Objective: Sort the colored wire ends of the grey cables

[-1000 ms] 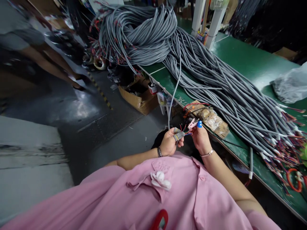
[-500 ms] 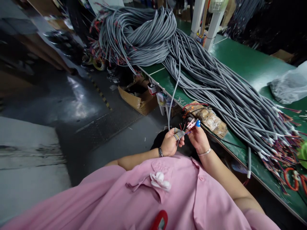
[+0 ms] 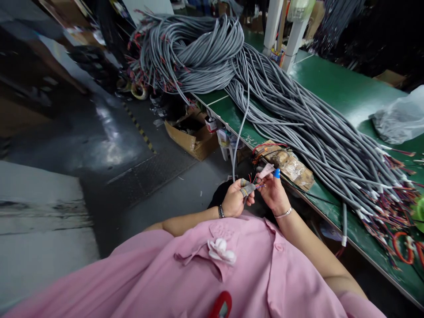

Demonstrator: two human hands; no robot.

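Near the table's front edge, my left hand (image 3: 232, 201) is closed on the end of a grey cable (image 3: 235, 154), with grey covers on some of its fingers. Thin coloured wires (image 3: 253, 178) fan out from the cable end between my two hands. My right hand (image 3: 274, 195) is closed round a small pink clip (image 3: 266, 171), shaped like a clothes peg, beside the wires. A blue cover (image 3: 277, 173) sits on my right thumb. The fingers partly hide the cable end and the clip.
A large bundle of grey cables (image 3: 281, 97) lies along the green table (image 3: 334, 88). A taped wooden block (image 3: 288, 165) sits at its edge, orange-handled tools (image 3: 402, 247) to the right. A cardboard box (image 3: 195, 139) stands on the floor, and a clear plastic bag (image 3: 402, 115) lies on the table.
The pink clip has turned in my right hand and shows a broader side. My right hand has shifted slightly right, and the wires are more spread. The left hand is nearly still.
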